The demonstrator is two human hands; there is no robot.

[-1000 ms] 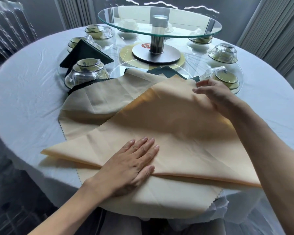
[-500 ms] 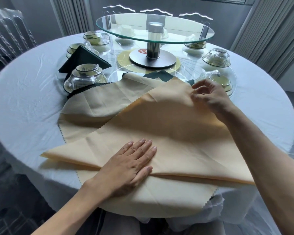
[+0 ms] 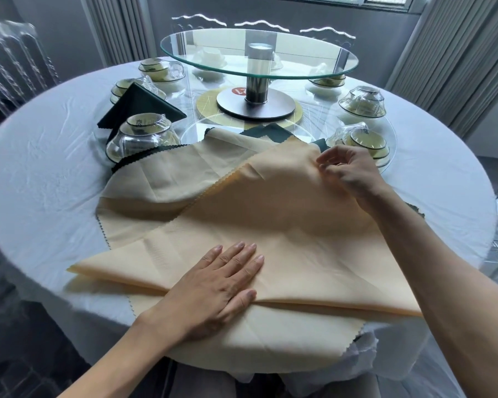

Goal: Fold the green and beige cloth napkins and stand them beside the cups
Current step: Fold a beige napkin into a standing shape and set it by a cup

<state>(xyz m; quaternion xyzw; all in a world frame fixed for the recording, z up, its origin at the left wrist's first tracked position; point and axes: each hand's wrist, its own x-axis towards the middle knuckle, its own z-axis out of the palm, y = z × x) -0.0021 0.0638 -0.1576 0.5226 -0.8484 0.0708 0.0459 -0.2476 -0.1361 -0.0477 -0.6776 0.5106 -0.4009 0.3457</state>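
Right hand (image 3: 346, 170) had curled from flat to pinching the top corner of the beige napkin (image 3: 270, 225), folded in a triangle at the table's (image 3: 41, 182) near edge, left hand (image 3: 222, 285) pressed flat on its fold, green napkin (image 3: 140, 106) stood between cups (image 3: 144, 137) far left.

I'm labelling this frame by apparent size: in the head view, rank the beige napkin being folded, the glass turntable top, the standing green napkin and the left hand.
1. Beige napkin
2. Glass turntable top, though it is farther away
3 and 4. Left hand and standing green napkin look alike; the hand's nearness leaves the ranking unsure.
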